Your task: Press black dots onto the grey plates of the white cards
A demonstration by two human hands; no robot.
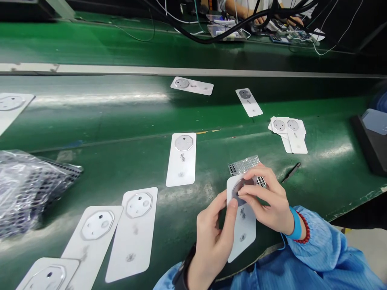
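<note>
My left hand (213,237) grips a white rectangular plate (243,229) with a grey octagonal window, thumb on its left edge. My right hand (269,197) pinches at that window from the right, fingers pressed together on its rim. A silvery sheet of small black dots (243,164) lies on the green belt just behind the plate, partly hidden by my fingers. A blue wristband and red beads circle my right wrist.
Similar white plates lie about the green belt (90,121): one at centre (181,159), three at lower left (134,233), several farther right (288,133). Black tweezers (291,172) rest right of my hands. A plastic bag (27,189) sits left. Another person's hands (272,16) work beyond.
</note>
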